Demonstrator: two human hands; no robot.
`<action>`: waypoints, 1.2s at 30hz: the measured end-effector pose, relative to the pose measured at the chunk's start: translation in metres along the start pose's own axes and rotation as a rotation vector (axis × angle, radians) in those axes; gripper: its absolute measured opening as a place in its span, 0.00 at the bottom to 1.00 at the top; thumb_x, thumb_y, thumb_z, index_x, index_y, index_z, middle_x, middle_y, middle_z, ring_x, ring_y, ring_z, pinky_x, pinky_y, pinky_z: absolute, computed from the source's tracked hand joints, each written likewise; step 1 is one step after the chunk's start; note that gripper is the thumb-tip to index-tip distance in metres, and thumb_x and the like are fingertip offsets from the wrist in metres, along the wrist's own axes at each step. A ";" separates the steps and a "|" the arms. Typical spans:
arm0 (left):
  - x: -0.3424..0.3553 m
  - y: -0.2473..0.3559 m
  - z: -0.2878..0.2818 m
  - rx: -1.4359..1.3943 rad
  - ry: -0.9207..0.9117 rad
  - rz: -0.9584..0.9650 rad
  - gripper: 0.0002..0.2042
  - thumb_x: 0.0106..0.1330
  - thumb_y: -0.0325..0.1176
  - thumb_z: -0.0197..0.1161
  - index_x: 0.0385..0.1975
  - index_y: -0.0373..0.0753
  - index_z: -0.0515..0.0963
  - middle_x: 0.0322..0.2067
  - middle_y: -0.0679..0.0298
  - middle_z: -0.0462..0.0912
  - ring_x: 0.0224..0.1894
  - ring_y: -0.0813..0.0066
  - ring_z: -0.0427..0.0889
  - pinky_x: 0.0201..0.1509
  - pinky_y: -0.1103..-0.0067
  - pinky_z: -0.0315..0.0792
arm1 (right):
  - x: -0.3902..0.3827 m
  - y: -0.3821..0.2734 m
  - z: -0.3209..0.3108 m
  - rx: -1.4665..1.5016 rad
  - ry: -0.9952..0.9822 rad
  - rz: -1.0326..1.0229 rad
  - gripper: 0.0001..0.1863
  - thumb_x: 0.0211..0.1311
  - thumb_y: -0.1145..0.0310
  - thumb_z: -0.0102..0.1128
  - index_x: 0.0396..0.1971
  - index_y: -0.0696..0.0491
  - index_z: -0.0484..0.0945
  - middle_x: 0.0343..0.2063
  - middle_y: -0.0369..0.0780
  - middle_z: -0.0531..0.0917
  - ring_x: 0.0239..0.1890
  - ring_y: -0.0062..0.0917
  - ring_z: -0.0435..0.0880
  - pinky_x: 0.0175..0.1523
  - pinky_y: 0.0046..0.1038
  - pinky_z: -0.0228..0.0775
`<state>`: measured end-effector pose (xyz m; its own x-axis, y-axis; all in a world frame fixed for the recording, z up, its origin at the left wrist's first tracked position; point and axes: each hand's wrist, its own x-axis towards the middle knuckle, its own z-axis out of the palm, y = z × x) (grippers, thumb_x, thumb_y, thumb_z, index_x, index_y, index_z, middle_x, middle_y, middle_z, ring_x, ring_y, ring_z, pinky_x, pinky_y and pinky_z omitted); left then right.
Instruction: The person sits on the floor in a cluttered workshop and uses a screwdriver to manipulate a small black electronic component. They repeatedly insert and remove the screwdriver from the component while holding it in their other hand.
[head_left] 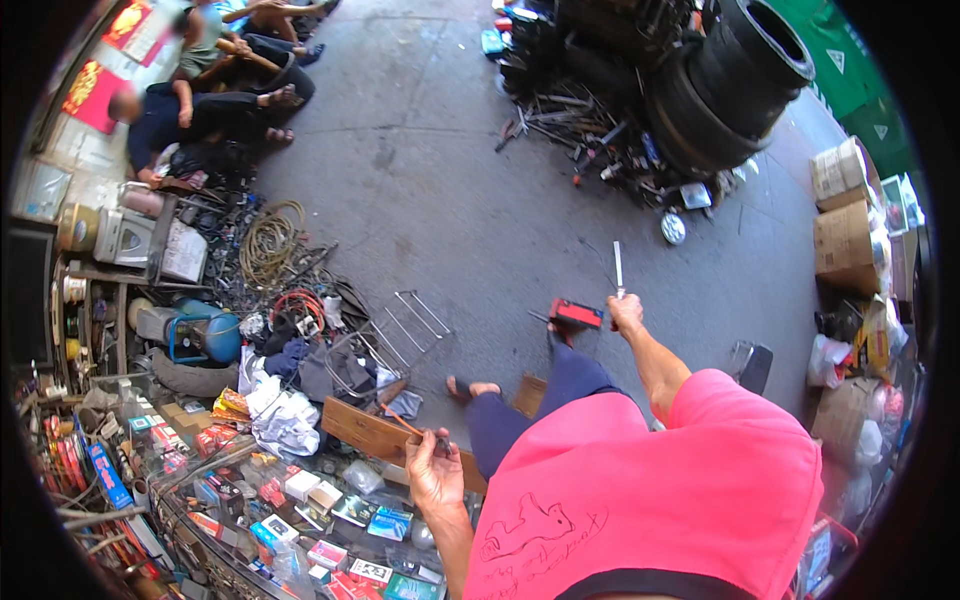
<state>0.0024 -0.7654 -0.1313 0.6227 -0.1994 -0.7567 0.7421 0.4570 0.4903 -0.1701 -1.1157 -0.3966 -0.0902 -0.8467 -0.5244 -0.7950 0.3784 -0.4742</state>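
Observation:
My right hand [627, 312] is closed around the lower end of a long, flat, silvery bar [618, 262], which points away from me. I cannot make out whether it is a blade or a tool. Just left of that hand, a red and black boxy object [577, 314] sits low by my foot. My left hand [435, 472] is raised over the glass counter's edge, its fingers pinched on a small dark piece [442, 447]. A thin orange rod [400, 420] runs out from those fingertips, above a wooden board [365, 428].
Small boxes [388, 523] crowd the glass counter at the lower left. Beyond it lie a white cloth [283, 415], a wire rack [410, 330], and coiled hose [272, 245]. Stacked tyres [735, 85] and scattered tools [570, 120] stand ahead. Cardboard boxes [848, 240] line the right. People sit at the far left.

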 end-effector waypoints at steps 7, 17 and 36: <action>0.033 -0.038 0.005 -0.001 0.026 -0.250 0.04 0.60 0.25 0.57 0.33 0.44 0.74 0.27 0.68 0.78 0.35 0.76 0.78 0.36 0.75 0.72 | -0.038 0.015 -0.006 -0.237 -0.271 -0.079 0.13 0.47 0.63 0.52 0.17 0.60 0.73 0.10 0.43 0.76 0.12 0.28 0.79 0.22 0.30 0.72; 0.140 -0.030 0.018 0.059 -0.071 -0.546 0.04 0.60 0.29 0.59 0.33 0.42 0.75 0.28 0.67 0.77 0.34 0.75 0.76 0.35 0.78 0.71 | -0.055 -0.004 0.003 -0.515 -0.136 -0.290 0.17 0.46 0.59 0.53 0.25 0.59 0.74 0.26 0.53 0.79 0.34 0.47 0.78 0.41 0.41 0.68; 0.374 -0.199 -0.037 0.978 -0.193 -0.223 0.07 0.57 0.31 0.62 0.31 0.34 0.76 0.24 0.68 0.76 0.23 0.83 0.75 0.25 0.86 0.65 | 0.023 0.061 0.069 -0.705 -0.412 -0.568 0.12 0.49 0.62 0.58 0.23 0.55 0.69 0.16 0.50 0.75 0.24 0.47 0.76 0.30 0.42 0.67</action>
<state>0.0785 -0.8987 -0.5276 0.4108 -0.3688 -0.8338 0.6696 -0.4987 0.5504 -0.1793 -1.0864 -0.4862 0.5234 -0.5869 -0.6177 -0.8424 -0.4651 -0.2720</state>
